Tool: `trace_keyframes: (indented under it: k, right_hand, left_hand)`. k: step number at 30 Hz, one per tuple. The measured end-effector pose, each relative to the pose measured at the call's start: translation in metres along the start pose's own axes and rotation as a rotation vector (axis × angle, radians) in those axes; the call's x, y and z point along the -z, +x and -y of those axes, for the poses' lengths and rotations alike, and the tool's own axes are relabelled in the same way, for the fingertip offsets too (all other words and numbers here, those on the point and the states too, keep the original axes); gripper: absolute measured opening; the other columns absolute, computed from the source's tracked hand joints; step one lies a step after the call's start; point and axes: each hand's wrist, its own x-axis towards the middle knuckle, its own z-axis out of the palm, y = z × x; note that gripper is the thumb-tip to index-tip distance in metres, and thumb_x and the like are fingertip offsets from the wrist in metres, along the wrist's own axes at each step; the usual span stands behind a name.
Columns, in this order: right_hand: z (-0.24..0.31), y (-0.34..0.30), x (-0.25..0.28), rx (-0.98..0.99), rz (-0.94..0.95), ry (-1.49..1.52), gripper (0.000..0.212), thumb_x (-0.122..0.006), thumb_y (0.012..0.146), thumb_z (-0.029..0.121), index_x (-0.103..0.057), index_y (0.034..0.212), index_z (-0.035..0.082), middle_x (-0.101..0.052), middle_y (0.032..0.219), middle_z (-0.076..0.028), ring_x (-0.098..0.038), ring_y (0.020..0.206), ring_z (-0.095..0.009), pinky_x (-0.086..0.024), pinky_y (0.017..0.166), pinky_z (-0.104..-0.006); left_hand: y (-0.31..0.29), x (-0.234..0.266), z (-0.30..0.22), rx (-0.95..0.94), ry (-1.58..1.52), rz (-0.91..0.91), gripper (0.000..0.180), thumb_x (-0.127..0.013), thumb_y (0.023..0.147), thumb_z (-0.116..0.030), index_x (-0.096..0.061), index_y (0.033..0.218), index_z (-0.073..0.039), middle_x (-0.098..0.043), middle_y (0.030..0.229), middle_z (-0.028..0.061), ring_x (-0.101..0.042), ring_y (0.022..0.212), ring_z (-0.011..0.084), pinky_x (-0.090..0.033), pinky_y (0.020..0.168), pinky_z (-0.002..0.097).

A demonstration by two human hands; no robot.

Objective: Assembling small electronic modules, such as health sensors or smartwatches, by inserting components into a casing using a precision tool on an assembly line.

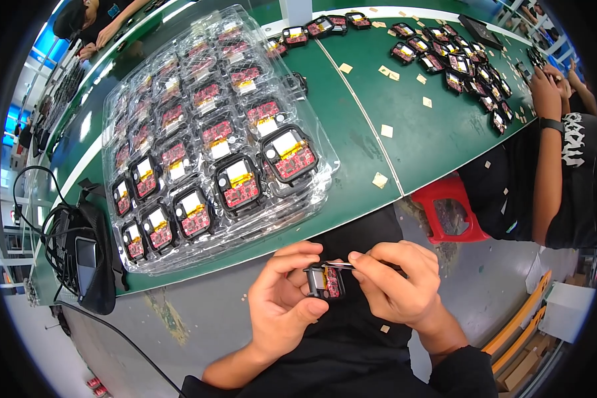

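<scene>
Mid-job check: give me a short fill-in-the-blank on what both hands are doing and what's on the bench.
1. The left hand grips a small black module with a ____ circuit board inside.
2. The right hand works on it with metal ____.
3. The clear plastic tray of similar modules sits on a ____ table.
4. Beside the seated co-worker stands a ____ stool.

Missing words: red; tweezers; green; red

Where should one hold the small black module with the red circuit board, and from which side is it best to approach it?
Probably by its black frame edges, from the left. The left hand pinches the module at its sides, so the red board faces up, uncovered. That leaves the top free for the tweezers in the right hand.
</scene>
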Motion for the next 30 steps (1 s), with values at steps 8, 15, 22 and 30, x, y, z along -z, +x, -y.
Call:
trace_keyframes:
  k: [8,15,22,30]
  right_hand:
    - [0.0002,0.0,-0.0003,-0.002,-0.016,-0.019,0.039,-0.082,0.059,0.0,-0.078,0.098,0.006,-0.065,0.086,-0.002,-0.056,0.057,-0.015,-0.041,0.049,-0.0288]
    - [-0.0017,-0.0021,-0.0009,0.006,-0.02,-0.011,0.037,-0.082,0.061,0.0,-0.078,0.098,0.006,-0.066,0.085,-0.002,-0.055,0.056,-0.015,-0.04,0.049,-0.0289]
    - [-0.0059,-0.0067,0.0004,0.016,-0.011,-0.019,0.036,-0.082,0.062,0.0,-0.078,0.098,0.005,-0.065,0.085,-0.002,-0.053,0.054,-0.015,-0.037,0.048,-0.0286]
    - [-0.0049,-0.0051,-0.0004,0.002,-0.039,0.005,0.035,-0.081,0.063,0.0,-0.078,0.098,0.005,-0.065,0.084,-0.003,-0.052,0.052,-0.015,-0.037,0.048,-0.0283]
  left_hand:
    - [-0.0007,0.0005,0.0008,-0.002,0.015,-0.018,0.06,-0.086,0.086,-0.018,-0.054,0.132,0.005,-0.047,0.144,0.0194,-0.062,0.124,0.0292,-0.054,0.098,0.0352]
    - [0.0012,-0.0049,0.001,0.003,0.011,-0.041,0.059,-0.086,0.086,-0.018,-0.055,0.131,0.004,-0.047,0.144,0.019,-0.063,0.119,0.0262,-0.056,0.089,0.0308]
    - [-0.0002,-0.003,0.002,0.021,0.013,-0.033,0.059,-0.085,0.086,-0.018,-0.055,0.132,0.004,-0.047,0.144,0.0181,-0.063,0.118,0.0253,-0.056,0.082,0.0278]
    - [-0.0003,-0.0021,0.0031,0.025,0.026,-0.028,0.059,-0.085,0.087,-0.019,-0.055,0.132,0.004,-0.047,0.144,0.0182,-0.063,0.118,0.0259,-0.055,0.088,0.0304]
